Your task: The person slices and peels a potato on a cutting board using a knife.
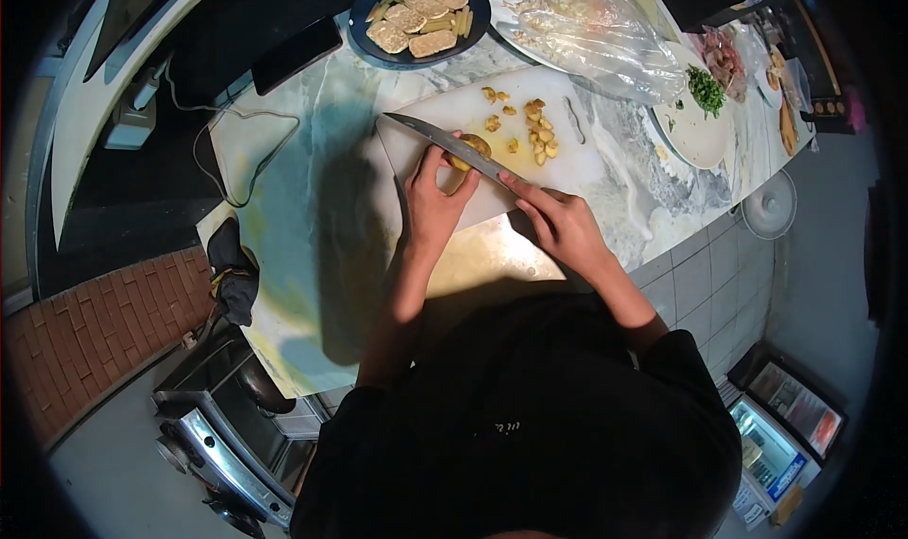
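My right hand (567, 225) grips the handle of a long kitchen knife (426, 130). Its blade slants up and left across a yellow-brown piece of what looks like ginger (476, 145). Thumb and fingers of my left hand (437, 199) close around that piece from the near side, close under the blade, which partly covers it. Both hands are over a white cutting board (586, 165). Farther right on the board lies a row of pale yellow pieces (541, 134), with a few brownish scraps (493, 123) scattered to their left.
A dark plate (359, 30) holds browned slabs and pale strips. Behind the board, a clear plastic bag (615, 38) covers a plate. Chopped greens (705, 92) sit on a white plate (698, 151) at right. A cable (248, 113) and phone-like black slab (298, 57) lie at left.
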Action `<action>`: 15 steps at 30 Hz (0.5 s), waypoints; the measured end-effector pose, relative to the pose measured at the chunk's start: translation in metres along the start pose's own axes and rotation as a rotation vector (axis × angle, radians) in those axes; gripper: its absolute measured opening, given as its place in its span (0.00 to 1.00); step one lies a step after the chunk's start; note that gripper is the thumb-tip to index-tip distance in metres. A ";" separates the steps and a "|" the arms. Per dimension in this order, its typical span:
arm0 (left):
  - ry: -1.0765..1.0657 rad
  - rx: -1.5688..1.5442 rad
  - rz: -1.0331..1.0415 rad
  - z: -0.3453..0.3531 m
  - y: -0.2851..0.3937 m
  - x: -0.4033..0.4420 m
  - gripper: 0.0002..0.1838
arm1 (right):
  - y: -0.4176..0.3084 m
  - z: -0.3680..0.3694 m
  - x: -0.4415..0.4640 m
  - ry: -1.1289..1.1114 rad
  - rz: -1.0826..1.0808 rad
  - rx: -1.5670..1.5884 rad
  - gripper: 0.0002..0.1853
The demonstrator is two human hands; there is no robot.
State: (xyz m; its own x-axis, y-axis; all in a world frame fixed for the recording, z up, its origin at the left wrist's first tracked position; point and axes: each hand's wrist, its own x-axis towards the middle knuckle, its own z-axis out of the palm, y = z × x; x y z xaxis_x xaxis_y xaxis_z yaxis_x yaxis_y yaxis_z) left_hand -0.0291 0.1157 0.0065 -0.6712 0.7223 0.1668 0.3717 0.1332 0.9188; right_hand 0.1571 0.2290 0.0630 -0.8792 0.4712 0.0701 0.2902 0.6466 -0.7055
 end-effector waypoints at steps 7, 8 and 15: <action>-0.005 -0.017 0.046 0.000 0.001 0.001 0.32 | -0.005 -0.003 0.006 -0.066 0.067 -0.018 0.23; -0.006 -0.016 0.061 0.000 0.001 0.001 0.32 | -0.005 -0.003 0.007 -0.079 0.079 -0.025 0.23; -0.011 -0.012 0.070 -0.001 0.004 0.001 0.31 | -0.001 0.006 0.014 -0.001 0.006 -0.019 0.23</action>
State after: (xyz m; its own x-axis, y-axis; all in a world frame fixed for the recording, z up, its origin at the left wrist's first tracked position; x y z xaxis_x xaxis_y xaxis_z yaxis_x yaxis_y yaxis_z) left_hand -0.0291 0.1168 0.0106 -0.6367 0.7369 0.2271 0.4098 0.0740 0.9092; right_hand 0.1421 0.2314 0.0607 -0.8778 0.4746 0.0653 0.3026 0.6550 -0.6924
